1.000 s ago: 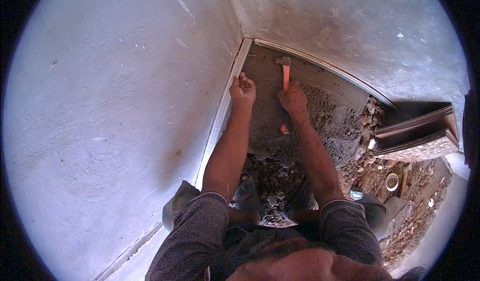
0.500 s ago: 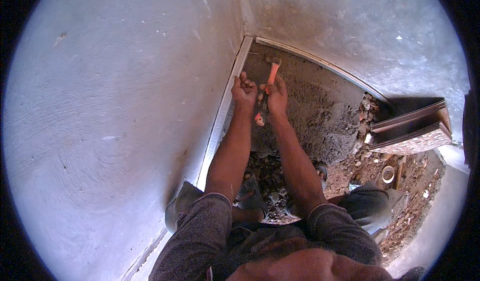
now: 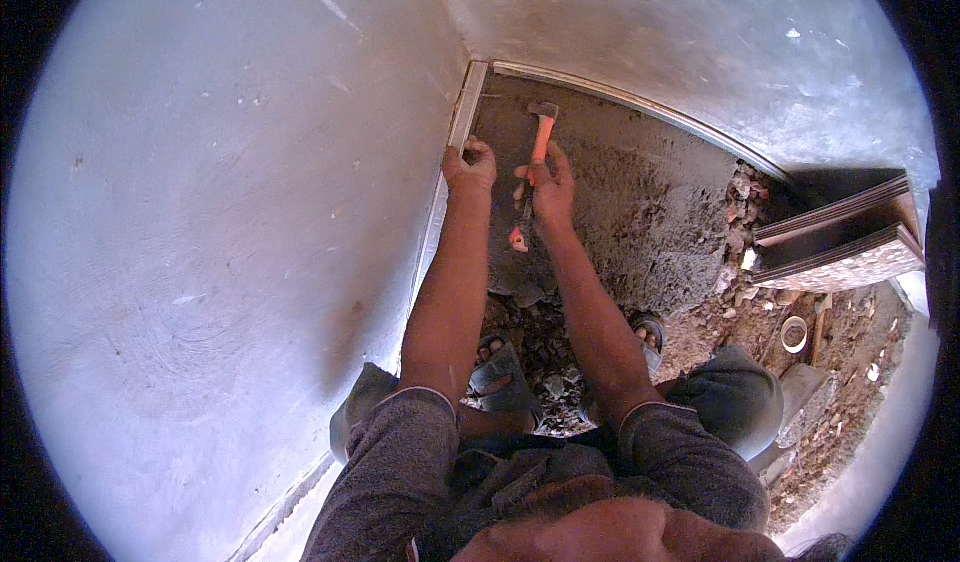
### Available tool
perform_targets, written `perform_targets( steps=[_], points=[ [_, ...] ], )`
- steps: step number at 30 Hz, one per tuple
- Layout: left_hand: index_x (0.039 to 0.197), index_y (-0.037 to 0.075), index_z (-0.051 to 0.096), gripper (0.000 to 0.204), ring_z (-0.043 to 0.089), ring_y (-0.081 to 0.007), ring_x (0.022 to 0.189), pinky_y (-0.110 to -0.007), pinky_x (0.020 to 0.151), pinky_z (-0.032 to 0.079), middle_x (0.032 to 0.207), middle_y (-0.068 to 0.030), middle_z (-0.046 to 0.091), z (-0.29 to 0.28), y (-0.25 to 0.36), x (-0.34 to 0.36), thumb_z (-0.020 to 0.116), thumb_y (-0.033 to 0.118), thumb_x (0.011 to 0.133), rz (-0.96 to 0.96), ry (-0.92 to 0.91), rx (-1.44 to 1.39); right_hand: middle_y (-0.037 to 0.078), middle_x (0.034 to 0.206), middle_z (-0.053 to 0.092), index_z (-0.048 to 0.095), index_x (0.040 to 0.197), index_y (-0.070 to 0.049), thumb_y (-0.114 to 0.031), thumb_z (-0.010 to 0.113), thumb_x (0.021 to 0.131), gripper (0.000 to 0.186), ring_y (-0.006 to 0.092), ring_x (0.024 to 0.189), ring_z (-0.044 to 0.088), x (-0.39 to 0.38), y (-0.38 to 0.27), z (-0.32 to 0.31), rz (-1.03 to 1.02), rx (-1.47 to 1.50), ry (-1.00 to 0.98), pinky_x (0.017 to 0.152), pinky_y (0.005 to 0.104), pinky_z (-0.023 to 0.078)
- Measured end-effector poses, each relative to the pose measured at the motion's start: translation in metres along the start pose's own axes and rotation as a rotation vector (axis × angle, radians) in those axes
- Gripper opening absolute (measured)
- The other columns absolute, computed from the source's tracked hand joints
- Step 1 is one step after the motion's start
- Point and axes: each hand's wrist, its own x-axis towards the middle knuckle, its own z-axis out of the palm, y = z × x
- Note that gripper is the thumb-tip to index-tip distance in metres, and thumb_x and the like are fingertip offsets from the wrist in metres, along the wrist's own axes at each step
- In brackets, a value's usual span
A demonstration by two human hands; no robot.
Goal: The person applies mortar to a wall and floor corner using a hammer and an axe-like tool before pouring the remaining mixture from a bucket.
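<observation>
Cool bluish light brightens the wall [image 3: 200,212] left of the hammer [image 3: 541,142], while the floor [image 3: 650,192] around the hammer is dimmer and brown. Deep shadow fills the gap between tiles [image 3: 850,268] right of it. Straight edges bow; fine detail looks slightly grainy.

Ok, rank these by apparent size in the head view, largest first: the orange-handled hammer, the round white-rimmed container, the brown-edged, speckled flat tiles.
1. Brown-edged, speckled flat tiles: clearly largest.
2. Orange-handled hammer: long but slim, partly hidden by the right hand.
3. Round white-rimmed container: smallest.
</observation>
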Motion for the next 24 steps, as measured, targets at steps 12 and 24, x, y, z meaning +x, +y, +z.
perform_targets(
  steps=[12, 24],
  points=[
    [0.095, -0.002, 0.052, 0.044, 0.054, -0.0191, 0.06, -0.027, 0.054, 0.05, 0.071, -0.0101, 0.056, -0.022, -0.019, 0.001, 0.044, 0.042, 0.091, 0.135, -0.055, -0.001, 0.011, 0.078, 0.059, 0.032, 0.132, -0.003, -0.011, 0.043, 0.091, 0.043, 0.0148, 0.052, 0.054, 0.004, -0.008, -0.013, 0.051, -0.032, -0.049, 0.046, 0.0293, 0.045],
    [0.098, 0.005, 0.053, 0.043, 0.051, -0.0193, 0.064, -0.034, 0.058, 0.048, 0.081, -0.0058, 0.055, -0.032, -0.017, 0.0, 0.039, 0.046, 0.092, 0.182, -0.114, 0.371, 0.014, 0.096, 0.06, 0.033, 0.132, -0.002, -0.014, 0.048, 0.09, 0.046, 0.0194, 0.082, 0.058, 0.027, 0.037, -0.013, -0.193, -0.332, -0.065, 0.074, 0.0316, 0.046]
  ],
)
